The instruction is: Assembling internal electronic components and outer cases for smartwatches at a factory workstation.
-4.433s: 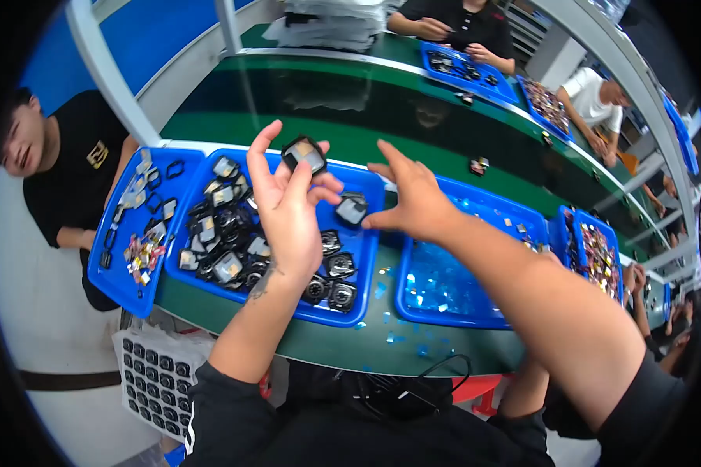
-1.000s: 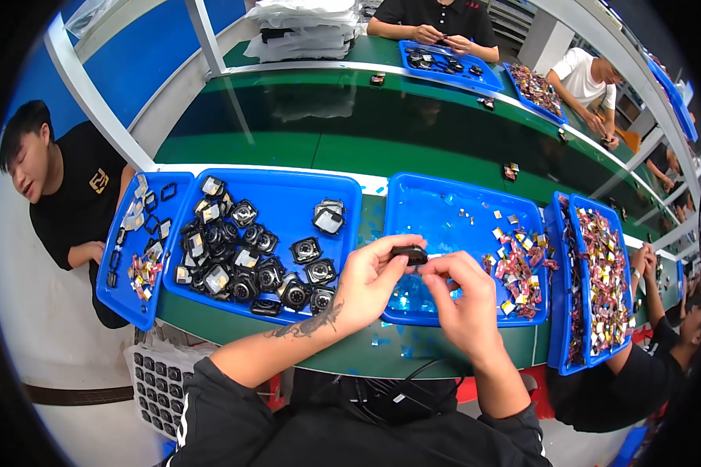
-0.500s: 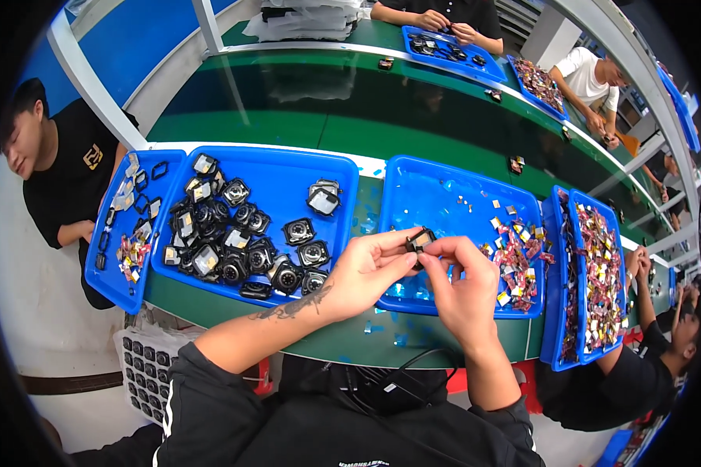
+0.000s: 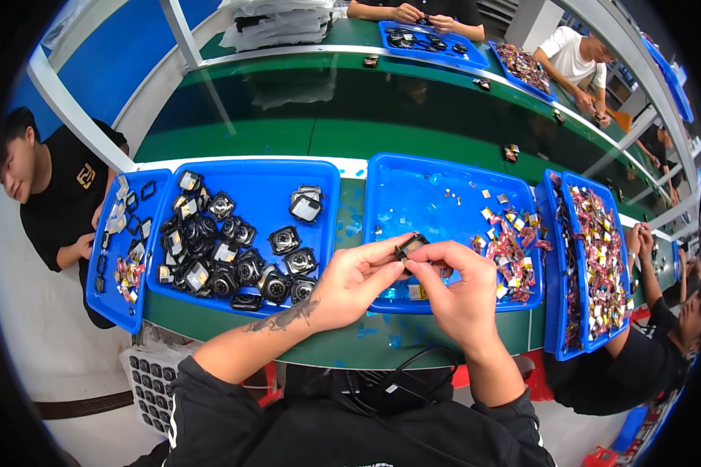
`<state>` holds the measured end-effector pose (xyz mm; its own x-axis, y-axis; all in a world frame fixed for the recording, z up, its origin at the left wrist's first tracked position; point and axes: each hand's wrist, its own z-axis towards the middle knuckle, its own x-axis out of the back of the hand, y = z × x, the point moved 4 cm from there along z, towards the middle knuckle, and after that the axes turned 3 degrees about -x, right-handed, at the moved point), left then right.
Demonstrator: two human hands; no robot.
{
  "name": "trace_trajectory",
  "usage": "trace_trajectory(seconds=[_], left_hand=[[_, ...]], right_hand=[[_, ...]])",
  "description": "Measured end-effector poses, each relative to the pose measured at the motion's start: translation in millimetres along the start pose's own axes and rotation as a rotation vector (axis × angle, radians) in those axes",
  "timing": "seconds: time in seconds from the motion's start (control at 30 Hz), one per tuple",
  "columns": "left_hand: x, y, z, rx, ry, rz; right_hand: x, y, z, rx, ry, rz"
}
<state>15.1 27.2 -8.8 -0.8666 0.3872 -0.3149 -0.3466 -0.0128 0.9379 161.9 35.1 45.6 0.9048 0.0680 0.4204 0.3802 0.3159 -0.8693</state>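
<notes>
My left hand (image 4: 354,282) grips a small black watch case (image 4: 413,244) with a squarish frame, its fingers and thumb closed around the near edge. At the case's right side, my right hand (image 4: 463,288) pinches with thumb and forefinger; whether it also holds a smaller part is hidden. Both hands are over a blue tray (image 4: 436,165) with scraps of blue film and, at its right, a heap of small pink, white and yellow parts (image 4: 514,253). A yellow-and-white piece (image 4: 417,292) shows just below the hands.
Left of my hands, another blue tray (image 4: 273,167) holds many black watch cases (image 4: 249,266). A narrower tray (image 4: 125,300) stands beyond it, and stacked trays of pink parts (image 4: 596,257) stand right. Behind runs a green conveyor (image 4: 327,101). Co-workers sit around; a cable (image 4: 413,358) hangs at the near edge.
The whole view has shifted slightly. My hands remain closed at the watch case, which now sits at a different tilt. The yellow-and-white piece below them has come into sight.
</notes>
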Motion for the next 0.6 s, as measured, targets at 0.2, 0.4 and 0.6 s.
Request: trace_trajectory(seconds=[0.2,0.4,0.6], left_hand=[[-1,0,-2,0.017,-0.01,0.047],[-3,4,-2,0.012,-0.003,0.081],[-5,6,-3,-0.007,0.073,0.006]], right_hand=[[2,-1,3,0.042,-0.034,-0.145],[5,-17,-2,0.262,0.082,-0.371],[7,3,1,0.137,0.1,-0.153]])
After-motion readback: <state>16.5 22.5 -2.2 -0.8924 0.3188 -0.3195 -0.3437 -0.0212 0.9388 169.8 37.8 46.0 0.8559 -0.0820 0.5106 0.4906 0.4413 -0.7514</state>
